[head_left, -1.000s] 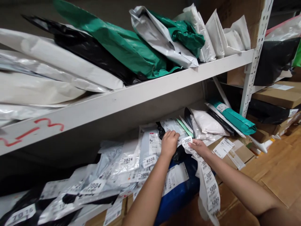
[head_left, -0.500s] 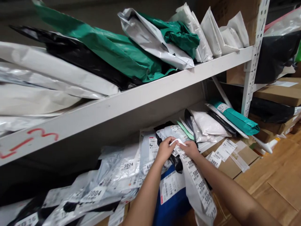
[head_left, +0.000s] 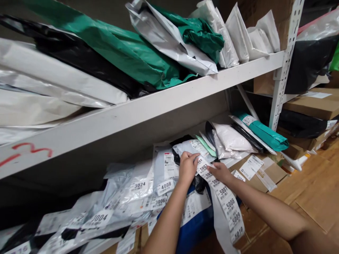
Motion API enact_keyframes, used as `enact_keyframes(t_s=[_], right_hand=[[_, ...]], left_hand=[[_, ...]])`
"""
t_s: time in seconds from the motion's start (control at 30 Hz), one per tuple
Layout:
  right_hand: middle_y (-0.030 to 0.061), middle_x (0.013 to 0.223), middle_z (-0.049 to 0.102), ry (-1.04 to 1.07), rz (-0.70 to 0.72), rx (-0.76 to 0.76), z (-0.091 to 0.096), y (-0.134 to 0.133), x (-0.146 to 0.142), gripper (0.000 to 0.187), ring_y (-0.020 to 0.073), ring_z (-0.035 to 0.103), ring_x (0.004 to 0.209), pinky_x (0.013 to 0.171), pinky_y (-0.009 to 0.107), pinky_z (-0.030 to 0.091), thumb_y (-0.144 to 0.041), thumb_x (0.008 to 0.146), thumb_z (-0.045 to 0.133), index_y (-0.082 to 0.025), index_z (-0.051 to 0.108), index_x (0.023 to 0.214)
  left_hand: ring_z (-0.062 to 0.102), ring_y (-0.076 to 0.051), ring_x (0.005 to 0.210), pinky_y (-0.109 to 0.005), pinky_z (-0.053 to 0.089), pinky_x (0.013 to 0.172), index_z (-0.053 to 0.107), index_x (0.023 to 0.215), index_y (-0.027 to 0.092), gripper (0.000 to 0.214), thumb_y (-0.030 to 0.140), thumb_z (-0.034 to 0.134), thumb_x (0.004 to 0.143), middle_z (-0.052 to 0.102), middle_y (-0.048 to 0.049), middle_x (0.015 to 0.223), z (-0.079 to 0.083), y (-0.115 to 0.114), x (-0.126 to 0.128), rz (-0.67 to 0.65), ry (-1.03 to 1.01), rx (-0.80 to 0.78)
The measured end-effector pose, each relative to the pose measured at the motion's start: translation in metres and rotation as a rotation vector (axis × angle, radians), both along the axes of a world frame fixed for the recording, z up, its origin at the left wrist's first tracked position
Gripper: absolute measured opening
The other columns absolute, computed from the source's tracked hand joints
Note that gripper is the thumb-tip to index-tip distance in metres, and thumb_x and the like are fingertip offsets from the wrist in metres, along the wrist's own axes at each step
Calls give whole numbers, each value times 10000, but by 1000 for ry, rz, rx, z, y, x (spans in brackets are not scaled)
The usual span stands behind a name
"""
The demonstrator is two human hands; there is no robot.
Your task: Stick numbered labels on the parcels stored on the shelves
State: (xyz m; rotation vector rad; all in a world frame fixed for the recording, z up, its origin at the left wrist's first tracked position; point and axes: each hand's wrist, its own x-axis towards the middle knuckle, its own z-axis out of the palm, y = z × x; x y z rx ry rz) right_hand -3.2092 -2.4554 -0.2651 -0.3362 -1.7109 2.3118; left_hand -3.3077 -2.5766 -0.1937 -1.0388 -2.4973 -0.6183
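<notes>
Pinching the top end of a label strip (head_left: pixel 230 203), the left hand (head_left: pixel 188 166) is at the lower shelf's front edge (head_left: pixel 237 159); the right hand (head_left: pixel 220 173) grips the strip's side near 5003. It hangs beside a blue parcel (head_left: pixel 197 225). At the shelf's right end lies a teal parcel (head_left: pixel 267 133).

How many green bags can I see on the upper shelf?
2 visible: a long green bag between the black bag and the silvery bag, and a crumpled green bag partly behind the silvery bag, to its right. Others could be hidden deeper in.
</notes>
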Motion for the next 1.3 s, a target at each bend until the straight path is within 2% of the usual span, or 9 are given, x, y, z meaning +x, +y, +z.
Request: enact_keyframes(t_s=[0.17,0.23,0.33,0.43,0.57,0.77,0.93,1.1,1.3], right_hand=[[-83,476,320,47,-57,83,-5,2,27,554,62,308,472,462,215,251,-620,656,718,-207,374,526],[-75,511,403,87,23,63,-7,11,30,513,76,380,493,479,210,306,-628,666,718,-202,444,588],[-42,657,581,152,93,41,-12,35,24,475,123,535,612,584,236,434,-635,650,739,-197,586,750],[19,924,703,259,72,136,-19,57,13,498,198,642,874,824,317,503,-594,616,788,-202,701,911],[62,1270,659,335,12,156,-27,68,0,600,262,586,1191,1072,420,408,-573,680,759,-233,698,1172],[68,1142,717,298,-172,129,-27,47,-19,473,260,634,1097,1041,422,445,-483,742,713,-198,718,1119],[87,1173,696,228,-414,200,-14,26,-26,361,254,604,1128,1046,369,424,-315,768,653,-175,697,1099],[64,867,728,32,-485,138,-3,21,-29,138,249,630,912,888,335,475,-331,752,656,-200,683,787],[30,715,681,-64,-549,-63,2,10,-33,230,215,622,772,734,288,480,-401,675,725,-209,598,660]], left_hand=[[567,-303,1060,-431,500,909,641,1184,179,355,171,594,832,558,-131,1104,28,12,8,166,130,-257],[541,-322,1137,-455,466,961,649,1164,175,368,111,571,810,591,-149,1171,44,25,9,46,215,-392],[563,-247,1145,-365,423,1030,705,1096,232,428,29,509,774,666,-77,1158,58,47,4,-346,177,-562],[628,-230,1016,-323,471,950,725,1119,243,421,98,526,777,705,-63,1047,55,60,-4,-427,85,-659],[626,-218,1084,-305,464,963,691,1202,249,417,242,424,881,689,-50,1176,41,60,-15,-376,1,-609],[619,-239,1124,-296,452,966,691,1174,252,446,290,552,752,697,-23,1226,35,59,-31,-342,-280,-500],[663,-257,998,-343,497,910,705,976,177,409,410,410,813,742,-74,1037,32,60,-43,-336,-642,-243],[659,-259,996,-315,504,869,667,993,176,415,452,624,686,727,-72,1042,30,60,-45,-329,-581,-324],[669,-245,934,-291,499,796,680,932,163,324,408,545,769,735,-72,990,28,66,-40,-259,-506,-355]])
